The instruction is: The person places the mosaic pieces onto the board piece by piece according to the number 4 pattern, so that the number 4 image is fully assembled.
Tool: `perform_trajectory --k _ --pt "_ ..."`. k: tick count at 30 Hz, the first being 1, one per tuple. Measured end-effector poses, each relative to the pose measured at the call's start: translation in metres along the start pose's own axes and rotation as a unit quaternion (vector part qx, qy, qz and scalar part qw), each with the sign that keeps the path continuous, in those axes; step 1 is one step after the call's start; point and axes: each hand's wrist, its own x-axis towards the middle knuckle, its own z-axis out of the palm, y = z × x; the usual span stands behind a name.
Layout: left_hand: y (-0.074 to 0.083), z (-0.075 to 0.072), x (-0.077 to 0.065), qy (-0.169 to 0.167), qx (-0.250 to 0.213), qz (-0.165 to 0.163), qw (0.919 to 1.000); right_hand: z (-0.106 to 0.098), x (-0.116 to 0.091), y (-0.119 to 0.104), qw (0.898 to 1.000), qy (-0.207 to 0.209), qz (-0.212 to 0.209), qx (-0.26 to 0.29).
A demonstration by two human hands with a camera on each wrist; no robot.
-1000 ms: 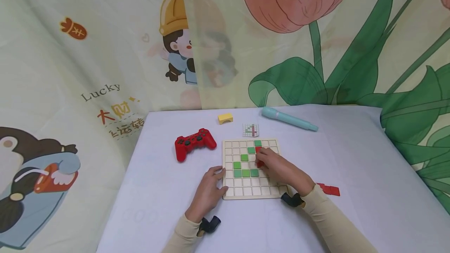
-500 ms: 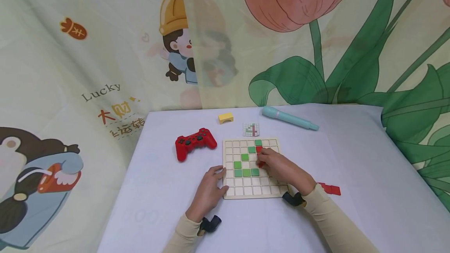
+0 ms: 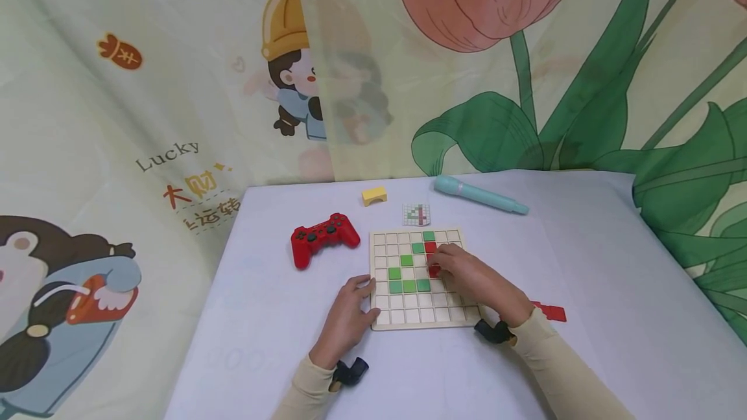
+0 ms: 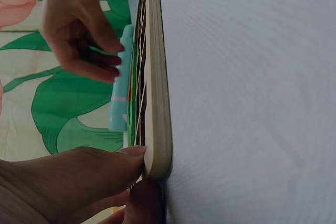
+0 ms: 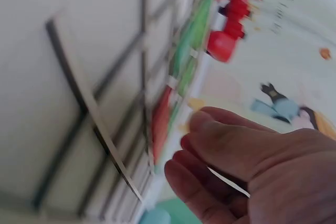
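Note:
A pale wooden grid board lies on the table, with several green tiles in its cells. My left hand holds the board's left edge, the thumb on top of the rim near the corner and a finger against the side in the left wrist view. Over the right part of the board is my right hand, its fingers loosely bent with a gap between thumb and fingers and nothing in them. Close to its fingertips, red tiles sit in one column, partly covered by the hand.
Beyond the board lie a small printed pattern card, a yellow arch block and a teal pen-shaped tube. A red game controller is at the left. Spare red tiles lie right of the board, partly behind the right wrist.
My right hand has shifted slightly right and its fingers have come away from the lower red tile, which shows more in the column. My left hand has stayed at the board's edge.

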Motion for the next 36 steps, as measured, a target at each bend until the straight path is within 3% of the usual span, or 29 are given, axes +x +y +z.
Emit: perform_trajectory --k 7,14,21,28,36 --pt "0.001 0.001 -0.001 -0.003 0.007 0.001 1.0000 -0.023 -0.051 0.010 0.994 0.072 0.086 0.005" --pt "0.001 -0.002 -0.002 -0.003 0.012 0.000 0.9999 -0.012 -0.105 0.016 0.983 0.037 0.178 0.013" --pt "0.000 -0.004 -0.001 0.002 0.019 -0.005 0.9998 0.003 -0.131 0.015 0.987 0.003 0.163 -0.014" --pt "-0.002 -0.002 0.000 0.006 0.014 0.002 0.9999 0.005 -0.132 0.014 0.989 0.032 0.133 -0.060" --pt "-0.001 -0.001 0.001 0.003 0.015 0.004 0.9999 0.008 -0.131 0.014 0.987 0.030 0.142 -0.066"
